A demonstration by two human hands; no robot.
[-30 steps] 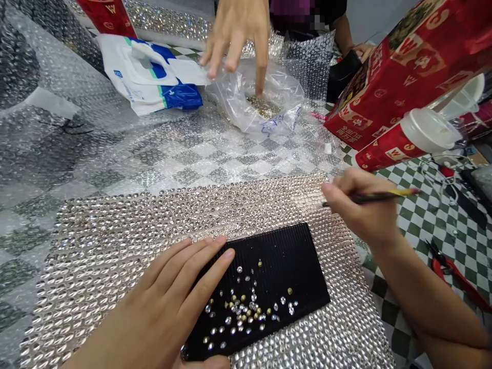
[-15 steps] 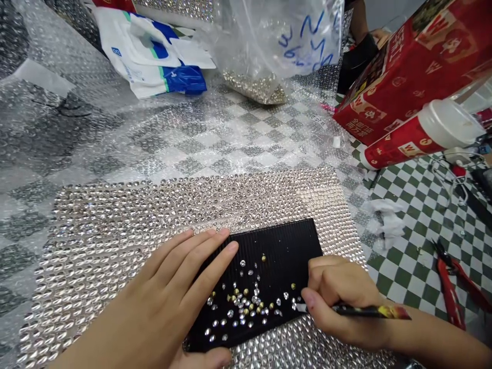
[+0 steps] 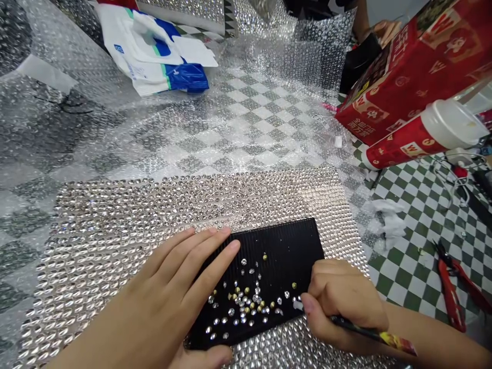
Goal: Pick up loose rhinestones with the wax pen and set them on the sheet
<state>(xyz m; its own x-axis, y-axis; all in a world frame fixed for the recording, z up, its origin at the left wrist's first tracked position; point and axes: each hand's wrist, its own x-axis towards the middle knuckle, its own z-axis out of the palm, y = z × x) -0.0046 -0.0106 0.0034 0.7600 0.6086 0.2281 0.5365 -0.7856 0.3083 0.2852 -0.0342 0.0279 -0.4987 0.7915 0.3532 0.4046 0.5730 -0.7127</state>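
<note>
A black ridged tray (image 3: 286, 246) lies on a sheet of silvery rhinestone rows (image 3: 126, 220). Loose rhinestones (image 3: 251, 306), some clear and some gold-backed, are scattered over its nearer part. My left hand (image 3: 172, 287) spans the tray's left end, fingers stretched to the far edge and thumb by the near edge, holding it. At the right end, my right hand (image 3: 342, 297) pinches a dark pen-like stick (image 3: 369, 332) with a yellow and red pattern. Its pale tip touches or hovers just over stones near the tray's lower right corner; contact is unclear.
Bubble wrap (image 3: 154, 138) covers much of the checked tablecloth. A wipes pack (image 3: 165, 51) lies at the back left. On the right are a red bag (image 3: 423, 66), a red and white cup (image 3: 423, 133), crumpled tissue (image 3: 384, 220) and red-handled pliers (image 3: 449, 292). Another person's hand (image 3: 386, 31) shows behind.
The clear plastic bag of small stones at the back has left its place, uncovering bubble wrap and tablecloth. The stick's rear end has tilted downward in my right hand. My left hand is nearly unmoved.
</note>
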